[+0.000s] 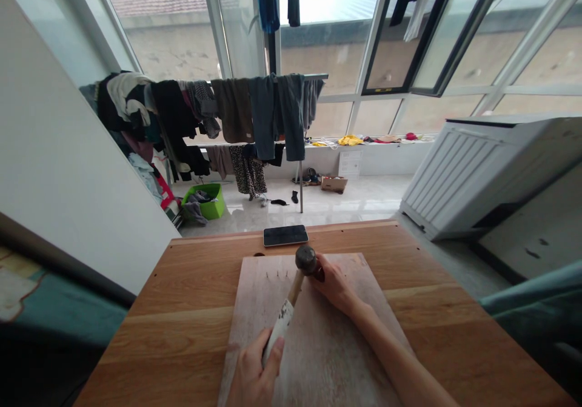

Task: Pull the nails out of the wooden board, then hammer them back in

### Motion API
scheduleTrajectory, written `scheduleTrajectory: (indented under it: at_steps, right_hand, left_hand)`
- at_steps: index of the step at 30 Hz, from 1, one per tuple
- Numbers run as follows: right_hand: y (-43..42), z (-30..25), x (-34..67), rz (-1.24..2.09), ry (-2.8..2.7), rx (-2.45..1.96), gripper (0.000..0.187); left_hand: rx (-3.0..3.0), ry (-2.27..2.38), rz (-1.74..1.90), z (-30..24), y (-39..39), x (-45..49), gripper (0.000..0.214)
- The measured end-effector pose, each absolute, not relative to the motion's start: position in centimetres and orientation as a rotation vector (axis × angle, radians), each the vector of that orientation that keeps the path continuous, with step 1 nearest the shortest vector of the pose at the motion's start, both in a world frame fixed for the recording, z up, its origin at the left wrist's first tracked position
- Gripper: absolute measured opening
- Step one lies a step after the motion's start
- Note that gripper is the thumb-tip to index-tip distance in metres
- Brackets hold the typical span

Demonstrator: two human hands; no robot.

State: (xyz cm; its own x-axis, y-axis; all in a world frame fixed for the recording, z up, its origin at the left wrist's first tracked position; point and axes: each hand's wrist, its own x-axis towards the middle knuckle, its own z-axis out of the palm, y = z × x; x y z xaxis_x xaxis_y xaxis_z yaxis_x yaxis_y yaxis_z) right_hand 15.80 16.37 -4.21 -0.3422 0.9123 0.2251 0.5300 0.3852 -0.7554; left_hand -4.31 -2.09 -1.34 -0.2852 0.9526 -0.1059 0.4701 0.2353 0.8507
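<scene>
My left hand (pixel 255 364) is wrapped around the pale, worn handle of a hammer (pixel 284 317). The dark hammer head (pixel 305 259) is over the far part of a wooden board (pixel 318 340). Right beside the head is my right hand (pixel 334 282), fingers bent together; the hammer head partly covers the fingertips, and what they pinch, if anything, is hidden. Several thin nails (pixel 277 273) stand upright in the board, left of the hammer head.
Under the board is a wooden table (pixel 182 310), with a phone (pixel 285 235) near its far edge. Past it stand a clothes rack with hanging laundry (pixel 277 116), a green basket (pixel 211 202) and a white cabinet-like unit (pixel 454 170) at the right. A white panel (pixel 68 134) rises on the left.
</scene>
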Motion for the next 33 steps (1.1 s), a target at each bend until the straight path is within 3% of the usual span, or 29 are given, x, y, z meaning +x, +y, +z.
scheduleTrajectory:
  at_steps: [2,7,12,19,26,33]
  right_hand:
    - [16.2,-3.8,16.3,0.756,-2.024,-1.227,0.038]
    - [14.6,-1.5,16.7,0.671,-2.193,-1.149,0.004]
    - [12.8,0.5,13.9,0.590,-2.660,-1.100,0.025]
    - [13.0,1.2,14.1,0.638,-2.780,-1.218,0.010]
    - [13.3,1.5,18.7,0.717,-2.562,-1.227,0.012]
    - [15.9,-0.1,20.7,0.572,-2.401,-1.336,0.016]
  left_hand:
    - [1.298,1.856,0.959,-1.4,-2.1,-4.5,0.071]
    - [1.166,1.870,1.044,-2.0,-2.7,-5.6,0.073]
    - [1.024,1.860,1.079,-2.5,-3.1,-6.7,0.083]
    - [1.042,1.880,1.120,-3.4,-3.5,-7.4,0.079]
    - [1.045,1.841,1.139,-3.7,-3.6,-6.9,0.078]
    - [1.093,1.829,1.062,-2.9,-3.4,-6.3,0.076]
